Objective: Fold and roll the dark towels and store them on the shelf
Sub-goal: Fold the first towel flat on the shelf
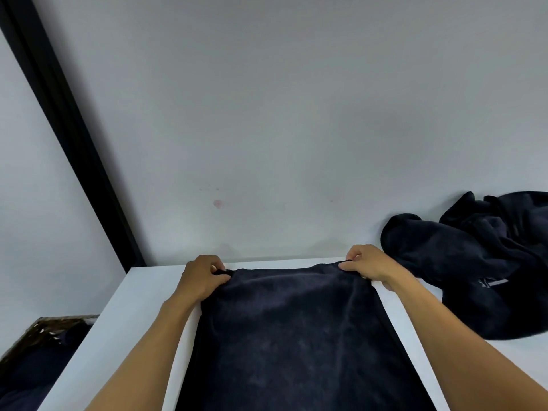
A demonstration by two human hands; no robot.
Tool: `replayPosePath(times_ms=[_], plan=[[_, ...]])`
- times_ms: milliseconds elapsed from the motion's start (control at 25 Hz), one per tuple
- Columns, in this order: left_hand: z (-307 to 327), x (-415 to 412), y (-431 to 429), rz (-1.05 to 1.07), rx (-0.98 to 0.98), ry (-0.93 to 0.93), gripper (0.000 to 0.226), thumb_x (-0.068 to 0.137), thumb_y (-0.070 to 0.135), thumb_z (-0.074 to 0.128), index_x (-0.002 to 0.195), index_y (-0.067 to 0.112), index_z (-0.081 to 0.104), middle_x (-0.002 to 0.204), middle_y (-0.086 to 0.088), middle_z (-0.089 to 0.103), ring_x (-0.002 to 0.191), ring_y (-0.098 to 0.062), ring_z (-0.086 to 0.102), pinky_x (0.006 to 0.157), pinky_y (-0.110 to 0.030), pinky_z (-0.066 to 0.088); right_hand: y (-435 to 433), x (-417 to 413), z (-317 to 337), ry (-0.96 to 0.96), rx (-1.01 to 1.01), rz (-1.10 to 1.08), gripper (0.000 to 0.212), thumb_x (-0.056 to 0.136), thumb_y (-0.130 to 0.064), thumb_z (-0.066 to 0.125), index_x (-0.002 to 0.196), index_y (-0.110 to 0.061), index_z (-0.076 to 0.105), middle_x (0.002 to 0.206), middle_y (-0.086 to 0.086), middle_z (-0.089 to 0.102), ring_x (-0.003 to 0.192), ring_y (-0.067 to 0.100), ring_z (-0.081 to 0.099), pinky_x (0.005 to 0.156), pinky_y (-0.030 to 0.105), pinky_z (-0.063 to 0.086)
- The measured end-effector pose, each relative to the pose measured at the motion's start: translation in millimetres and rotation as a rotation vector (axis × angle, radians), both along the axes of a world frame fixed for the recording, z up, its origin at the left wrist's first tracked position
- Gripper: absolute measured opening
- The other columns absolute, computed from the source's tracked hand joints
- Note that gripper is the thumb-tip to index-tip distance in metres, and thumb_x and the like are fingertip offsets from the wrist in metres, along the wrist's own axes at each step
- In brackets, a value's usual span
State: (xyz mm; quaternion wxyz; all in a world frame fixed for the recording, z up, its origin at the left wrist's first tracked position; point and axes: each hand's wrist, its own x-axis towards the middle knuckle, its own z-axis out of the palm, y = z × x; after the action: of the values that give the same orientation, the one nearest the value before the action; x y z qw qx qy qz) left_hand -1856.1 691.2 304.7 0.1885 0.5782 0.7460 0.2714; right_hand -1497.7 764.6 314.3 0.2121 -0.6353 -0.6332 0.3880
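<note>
A person pinches the far corners of a dark towel point(293, 330) spread lengthwise on a white table point(142, 295), the left hand point(204, 277) closed on the left corner and the right hand point(363, 264) closed on the right, thumb and fingers nipped tight over the hem. The cloth runs back from the hands toward the person and off the bottom of the frame, so its near edge is not visible.

The towel looks soft, plush and limp, likely light enough to lift by its corners but prone to sag between them; the corners and hem appear the surest places to hold.

Just right of the right hand lies a heap point(477, 268) of more dark towels, crumpled against the wall and cut off at the frame's edge; how many cannot be told. Down and left of the left hand, a basket point(44, 330) holds dark fabric, dim and partly hidden. No shelf is in view.
</note>
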Motion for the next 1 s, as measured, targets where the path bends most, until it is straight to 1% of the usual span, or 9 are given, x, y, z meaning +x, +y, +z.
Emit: replayPosePath(times_ms=[80, 160, 320, 480, 720, 800, 880, 960, 1000], plan=[[6.8, 1.7, -1.9, -0.012, -0.028, -0.088, 0.008, 0.075, 0.018, 0.076, 0.078, 0.019, 0.069, 0.085, 0.003, 0.068, 0.082, -0.010, 0.060, 0.062, -0.017, 0.041, -0.5, 6.1, 9.5, -0.005, -0.117, 0.059, 0.021, 0.081, -0.029, 0.075, 0.087, -0.012, 0.064, 0.071, 0.007, 0.052, 0.058, 0.017, 0.041, 0.055, 0.025, 0.033], [10.2, 3.1, -5.1, 0.000, -0.022, -0.225, 0.005, 0.075, 0.017, 0.077, 0.078, 0.017, 0.072, 0.083, 0.002, 0.071, 0.083, -0.013, 0.064, 0.065, -0.020, 0.044, -2.0, 9.7, 15.1, -0.047, -0.164, 0.126, 0.023, 0.081, -0.032, 0.074, 0.090, -0.012, 0.067, 0.074, 0.008, 0.052, 0.063, 0.018, 0.041, 0.057, 0.026, 0.032], [19.0, -5.9, -12.3, 0.050, 0.047, -0.442, 0.005, 0.075, 0.017, 0.080, 0.078, 0.013, 0.077, 0.080, -0.001, 0.075, 0.083, -0.018, 0.068, 0.072, -0.026, 0.050, -9.1, 13.7, 21.1, 0.102, -0.032, 0.079, 0.018, 0.083, -0.030, 0.073, 0.092, -0.014, 0.071, 0.095, 0.002, 0.071, 0.086, 0.015, 0.058, 0.071, 0.025, 0.041], [34.8, -14.7, -22.7, 0.070, 0.095, -0.556, 0.008, 0.077, 0.014, 0.079, 0.084, 0.010, 0.077, 0.085, -0.003, 0.075, 0.088, -0.017, 0.066, 0.079, -0.028, 0.052, -20.2, 19.9, 25.9, 0.239, 0.003, 0.080, 0.016, 0.084, -0.027, 0.073, 0.090, -0.011, 0.071, 0.093, 0.003, 0.073, 0.086, 0.014, 0.062, 0.076, 0.027, 0.042], [78.0, -21.5, -47.5, 0.029, 0.206, -0.587, 0.010, 0.081, 0.010, 0.074, 0.089, 0.005, 0.077, 0.089, -0.010, 0.076, 0.094, -0.025, 0.070, 0.086, -0.030, 0.056, -35.1, 19.9, 64.2, 0.414, 0.254, -0.064, 0.009, 0.081, -0.012, 0.075, 0.087, -0.006, 0.074, 0.093, 0.013, 0.074, 0.084, 0.020, 0.063, 0.074, 0.027, 0.050], [106.1, -22.2, -57.5, 0.004, 0.282, -0.577, 0.010, 0.083, 0.008, 0.071, 0.089, 0.002, 0.077, 0.089, -0.010, 0.076, 0.091, -0.023, 0.071, 0.081, -0.023, 0.057, -39.8, 19.5, 99.0, 0.471, 0.358, -0.085, 0.006, 0.079, -0.008, 0.076, 0.084, -0.007, 0.074, 0.090, 0.011, 0.074, 0.084, 0.020, 0.065, 0.080, 0.029, 0.054], [141.7, -24.0, -66.8, 0.000, 0.398, -0.573, 0.009, 0.084, 0.006, 0.070, 0.088, 0.002, 0.076, 0.089, -0.011, 0.076, 0.091, -0.022, 0.072, 0.084, -0.026, 0.056, -46.9, 18.9, 141.5, 0.503, 0.495, -0.060, 0.008, 0.078, -0.004, 0.076, 0.082, -0.010, 0.073, 0.088, 0.009, 0.074, 0.085, 0.018, 0.068, 0.086, 0.033, 0.055], [180.6, -25.4, -74.7, 0.008, 0.520, -0.559, 0.006, 0.083, 0.005, 0.070, 0.086, 0.004, 0.076, 0.089, -0.011, 0.075, 0.092, -0.022, 0.071, 0.087, -0.031, 0.055, -57.4, 21.4, 184.8, 0.437, 0.633, -0.007, 0.013, 0.080, -0.004, 0.075, 0.089, -0.014, 0.072, 0.092, 0.006, 0.072, 0.088, 0.018, 0.068, 0.087, 0.032, 0.053], [199.5, -25.1, -79.1, 0.008, 0.567, -0.541, 0.006, 0.082, 0.004, 0.071, 0.085, 0.005, 0.076, 0.089, -0.011, 0.075, 0.092, -0.022, 0.071, 0.088, -0.031, 0.055, -62.4, 23.3, 204.5, 0.306, 0.699, 0.032, 0.017, 0.082, -0.007, 0.073, 0.096, -0.015, 0.072, 0.097, 0.005, 0.071, 0.090, 0.018, 0.067, 0.088, 0.031, 0.051]])
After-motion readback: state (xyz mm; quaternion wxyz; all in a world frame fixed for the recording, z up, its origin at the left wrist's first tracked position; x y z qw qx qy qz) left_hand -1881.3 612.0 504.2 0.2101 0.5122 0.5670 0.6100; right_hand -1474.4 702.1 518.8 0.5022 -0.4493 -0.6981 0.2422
